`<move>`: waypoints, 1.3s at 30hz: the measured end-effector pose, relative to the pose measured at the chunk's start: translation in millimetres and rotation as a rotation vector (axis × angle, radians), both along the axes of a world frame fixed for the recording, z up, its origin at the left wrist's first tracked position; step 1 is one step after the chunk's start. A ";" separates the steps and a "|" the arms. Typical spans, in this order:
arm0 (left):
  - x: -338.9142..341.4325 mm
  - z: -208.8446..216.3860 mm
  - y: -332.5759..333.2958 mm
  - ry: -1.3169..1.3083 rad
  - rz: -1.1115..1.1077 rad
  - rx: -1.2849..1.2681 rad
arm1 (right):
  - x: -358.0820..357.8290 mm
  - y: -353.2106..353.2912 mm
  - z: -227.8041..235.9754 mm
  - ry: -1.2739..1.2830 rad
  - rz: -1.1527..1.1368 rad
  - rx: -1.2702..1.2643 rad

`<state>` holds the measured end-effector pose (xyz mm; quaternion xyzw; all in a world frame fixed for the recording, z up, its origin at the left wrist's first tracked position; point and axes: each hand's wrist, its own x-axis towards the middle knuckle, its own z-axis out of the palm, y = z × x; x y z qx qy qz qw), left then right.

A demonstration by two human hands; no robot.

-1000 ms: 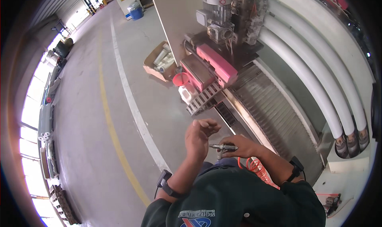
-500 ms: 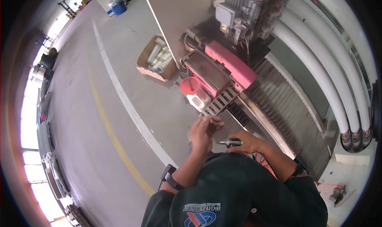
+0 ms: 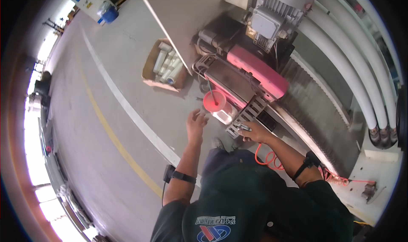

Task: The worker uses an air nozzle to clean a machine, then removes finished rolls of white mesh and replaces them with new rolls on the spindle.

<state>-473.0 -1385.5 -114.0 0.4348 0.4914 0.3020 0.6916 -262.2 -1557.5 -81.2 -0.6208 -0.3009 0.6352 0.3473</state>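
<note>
Tool [image 3: 243, 126] sits clasped in right hand [image 3: 254, 134], beyond its fingers.

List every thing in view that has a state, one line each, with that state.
Left hand: open, fingers spread, empty, in the air.
Right hand: closed on a small metal tool, at the grey slotted metal step.
Brown cardboard box: open, holding white rolls.
Orange coiled hose: slack.

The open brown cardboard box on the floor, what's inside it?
The brown cardboard box holds several pale cylindrical rolls lying side by side. Whatever lies beneath them, and the box's bottom, is covered and cannot be seen.
</note>
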 end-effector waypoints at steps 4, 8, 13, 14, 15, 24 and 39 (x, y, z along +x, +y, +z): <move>21.6 -40.9 43.0 0.183 -0.157 0.111 | 3.6 34.9 -73.0 -0.084 0.028 0.023; 69.8 -93.0 85.0 0.253 -0.271 0.025 | -1.5 54.2 -135.8 -0.162 -0.038 -0.099; 117.0 -153.8 139.0 0.419 -0.357 -0.055 | -14.9 103.4 -157.5 -0.155 -0.091 -0.126; 123.3 -165.1 146.7 0.428 -0.370 -0.070 | -17.6 110.9 -164.3 -0.178 -0.094 -0.109; 129.5 -176.6 154.8 0.505 -0.401 -0.059 | -18.8 120.7 -159.3 -0.180 -0.103 -0.128; 143.6 -229.9 181.1 0.783 -0.549 0.204 | -27.8 157.0 -199.7 -0.222 -0.106 -0.270; 77.0 -69.7 240.6 -0.148 0.031 -0.241 | -15.3 156.7 -204.9 -0.556 0.050 -0.282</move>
